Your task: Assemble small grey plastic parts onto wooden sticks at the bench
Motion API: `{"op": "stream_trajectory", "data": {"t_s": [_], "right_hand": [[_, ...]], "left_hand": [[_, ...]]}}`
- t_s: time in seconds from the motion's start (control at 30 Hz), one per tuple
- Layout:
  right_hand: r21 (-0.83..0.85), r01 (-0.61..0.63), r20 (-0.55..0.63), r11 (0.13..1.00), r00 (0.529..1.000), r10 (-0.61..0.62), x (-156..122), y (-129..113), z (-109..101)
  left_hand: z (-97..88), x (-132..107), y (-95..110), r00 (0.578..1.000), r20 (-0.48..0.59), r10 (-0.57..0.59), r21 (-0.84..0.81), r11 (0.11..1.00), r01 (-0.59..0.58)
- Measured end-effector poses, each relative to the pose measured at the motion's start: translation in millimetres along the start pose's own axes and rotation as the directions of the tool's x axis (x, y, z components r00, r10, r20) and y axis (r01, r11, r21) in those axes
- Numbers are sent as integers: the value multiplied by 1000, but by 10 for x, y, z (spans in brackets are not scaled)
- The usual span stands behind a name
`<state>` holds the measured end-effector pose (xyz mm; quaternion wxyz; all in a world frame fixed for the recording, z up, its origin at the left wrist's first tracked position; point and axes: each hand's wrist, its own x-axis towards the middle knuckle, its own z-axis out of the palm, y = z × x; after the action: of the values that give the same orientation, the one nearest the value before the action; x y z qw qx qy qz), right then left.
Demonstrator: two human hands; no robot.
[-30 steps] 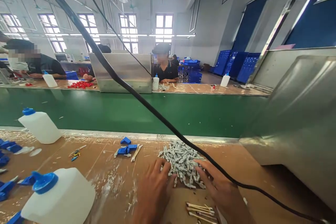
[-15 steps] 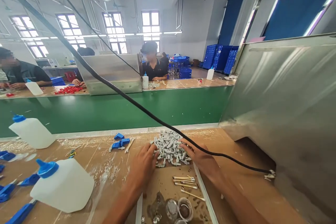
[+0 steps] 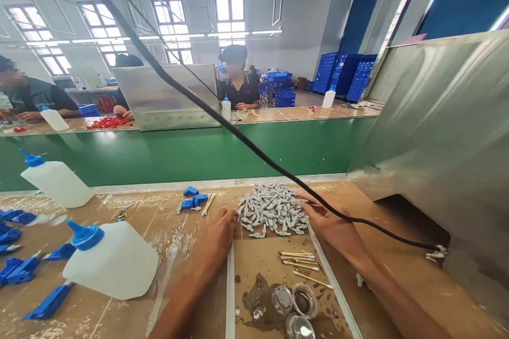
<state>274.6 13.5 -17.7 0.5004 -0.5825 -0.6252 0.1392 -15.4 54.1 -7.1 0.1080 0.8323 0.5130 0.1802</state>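
Observation:
A heap of small grey plastic parts (image 3: 271,210) lies on the brown bench. My left hand (image 3: 217,235) rests flat on the bench at the heap's left edge, fingers stretched toward it. On the heap's right side lies my right hand (image 3: 332,224), fingers extended and touching the outermost parts. Neither hand holds anything. Just in front of the heap is a shallow cardboard tray (image 3: 258,265) with thin wooden sticks (image 3: 298,263) and three small clear cups (image 3: 296,307).
Two white squeeze bottles with blue caps (image 3: 113,259) (image 3: 55,180) lie at the left among blue plastic pieces (image 3: 193,201). A black cable (image 3: 246,143) crosses over the bench to a steel housing (image 3: 437,132) at the right. Beyond the green conveyor belt (image 3: 199,153), other people sit working.
The view has tilted down, showing more of the tray and cups. Both hands have spread apart to the heap's sides, and the grey parts lie in a wider heap.

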Motion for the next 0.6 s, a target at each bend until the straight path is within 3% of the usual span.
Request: {"op": "stream_trajectory", "data": {"t_s": [0.1,0.17,0.27,0.37,0.5,0.6], "right_hand": [[161,-170,40,972,985,165,-71,-106,69],[214,-180,105,960,981,160,-139,-223,100],[174,39,108,984,992,-58,-263,-375,118],[168,219,67,961,970,-233,-365,-443,121],[177,328,47,928,939,-341,-426,-488,127],[163,387,56,908,915,-400,-427,-533,113]], "left_hand": [[-44,-37,110,1000,-27,-12,4,1000,12],[-92,-77,232,999,-53,-5,1,1000,5],[-158,-164,444,982,-117,150,-33,987,-155],[-183,-251,611,902,-221,371,-10,924,-383],[-178,-308,688,821,-318,475,70,875,-479],[-194,-320,680,785,-318,532,146,846,-514]]}}
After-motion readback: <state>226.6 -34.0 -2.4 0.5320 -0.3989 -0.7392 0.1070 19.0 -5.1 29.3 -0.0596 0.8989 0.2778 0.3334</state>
